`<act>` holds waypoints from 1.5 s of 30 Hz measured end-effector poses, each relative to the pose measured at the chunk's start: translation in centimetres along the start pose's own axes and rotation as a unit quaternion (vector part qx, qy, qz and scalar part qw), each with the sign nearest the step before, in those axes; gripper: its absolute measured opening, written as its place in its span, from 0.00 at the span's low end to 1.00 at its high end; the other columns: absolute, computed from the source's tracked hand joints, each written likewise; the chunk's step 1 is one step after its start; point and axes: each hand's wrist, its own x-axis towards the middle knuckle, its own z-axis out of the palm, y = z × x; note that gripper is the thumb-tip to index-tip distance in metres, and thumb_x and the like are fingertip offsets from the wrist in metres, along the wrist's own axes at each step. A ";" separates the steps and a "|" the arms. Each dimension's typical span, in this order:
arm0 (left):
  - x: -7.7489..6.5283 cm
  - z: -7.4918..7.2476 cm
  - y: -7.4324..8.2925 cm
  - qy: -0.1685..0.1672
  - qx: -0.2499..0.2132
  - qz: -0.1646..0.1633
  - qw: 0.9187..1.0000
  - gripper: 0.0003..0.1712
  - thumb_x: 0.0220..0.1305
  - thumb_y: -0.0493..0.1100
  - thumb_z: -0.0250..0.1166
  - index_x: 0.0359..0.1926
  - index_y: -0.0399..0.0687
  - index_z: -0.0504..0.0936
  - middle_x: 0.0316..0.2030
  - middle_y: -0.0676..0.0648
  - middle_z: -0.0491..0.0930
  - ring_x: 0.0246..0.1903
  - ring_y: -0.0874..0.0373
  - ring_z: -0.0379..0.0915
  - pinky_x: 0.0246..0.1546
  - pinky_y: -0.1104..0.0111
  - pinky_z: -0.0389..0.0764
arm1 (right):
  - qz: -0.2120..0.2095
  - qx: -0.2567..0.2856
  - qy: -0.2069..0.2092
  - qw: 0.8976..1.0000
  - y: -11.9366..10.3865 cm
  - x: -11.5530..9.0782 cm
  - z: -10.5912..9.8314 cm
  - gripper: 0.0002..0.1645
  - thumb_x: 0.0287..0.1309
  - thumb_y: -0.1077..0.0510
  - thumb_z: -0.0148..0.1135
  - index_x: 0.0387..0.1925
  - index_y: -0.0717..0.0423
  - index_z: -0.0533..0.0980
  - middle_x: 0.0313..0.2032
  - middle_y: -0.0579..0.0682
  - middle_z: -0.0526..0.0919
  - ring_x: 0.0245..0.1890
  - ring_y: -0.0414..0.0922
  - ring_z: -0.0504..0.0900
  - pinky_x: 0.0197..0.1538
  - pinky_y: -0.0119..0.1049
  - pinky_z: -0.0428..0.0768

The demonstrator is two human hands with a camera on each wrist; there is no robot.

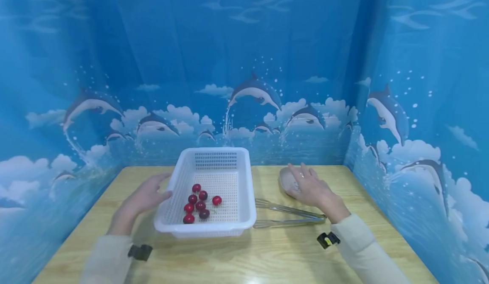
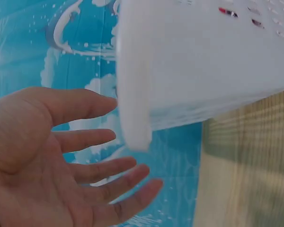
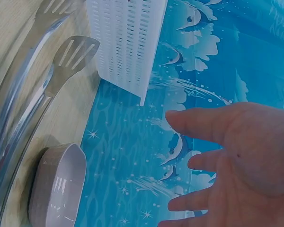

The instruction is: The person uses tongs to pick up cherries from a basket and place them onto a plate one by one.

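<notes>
A white perforated plastic basket (image 1: pixel 250 186) stands left of centre, holding several red cherries (image 1: pixel 200 206) toward its near left. My left hand (image 1: pixel 143 195) is at the basket's left rim, thumb tip right by the edge. In the left wrist view its fingers (image 2: pixel 118 189) are spread and loosely bent, gripping nothing. My right hand (image 1: pixel 309 187) hovers over a small pale bowl (image 1: pixel 284 181), partly hiding it. Its fingers (image 3: pixel 194 198) are extended and apart in the right wrist view, above the bowl (image 3: pixel 71 189), holding nothing.
Metal tongs (image 1: pixel 290 222) with slotted ends lie spread on the wooden table (image 1: pixel 244 258), between the basket and the right forearm. A blue dolphin-print curtain (image 1: pixel 244 42) surrounds the table at the back and both sides.
</notes>
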 end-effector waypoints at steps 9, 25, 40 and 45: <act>0.5 -0.8 -2.8 -0.040 -0.096 -0.003 0.995 0.40 0.70 0.41 0.65 0.75 0.29 0.60 0.71 0.21 0.63 0.63 0.25 0.70 0.50 0.49 0.88 | -0.001 0.006 0.000 1.000 0.4 -0.2 0.5 0.47 0.74 0.41 0.54 0.82 0.52 0.47 0.79 0.74 0.44 0.77 0.76 0.48 0.65 0.81 0.62; 0.5 -0.2 -5.3 -0.067 -0.175 0.028 0.982 0.41 0.68 0.49 0.69 0.75 0.36 0.64 0.70 0.28 0.70 0.62 0.34 0.78 0.54 0.46 0.85 | -0.049 0.030 -0.013 0.998 0.6 -0.4 1.1 0.48 0.70 0.51 0.63 0.81 0.58 0.51 0.77 0.73 0.56 0.76 0.73 0.56 0.68 0.77 0.63; 0.6 0.6 -6.6 -0.067 -0.236 0.040 0.969 0.44 0.68 0.44 0.68 0.77 0.32 0.58 0.59 0.26 0.80 0.52 0.41 0.86 0.51 0.54 0.88 | -0.036 0.054 -0.040 0.997 -0.5 -0.3 3.2 0.41 0.47 0.58 0.80 0.64 0.61 0.75 0.65 0.63 0.79 0.67 0.63 0.76 0.71 0.62 0.72; 0.9 0.9 -6.4 -0.069 -0.245 0.040 0.966 0.45 0.68 0.43 0.68 0.77 0.32 0.58 0.59 0.26 0.80 0.52 0.41 0.86 0.50 0.54 0.88 | -0.052 0.049 -0.031 0.997 -0.6 -0.2 3.8 0.43 0.45 0.61 0.81 0.65 0.58 0.76 0.64 0.60 0.81 0.66 0.61 0.78 0.69 0.61 0.75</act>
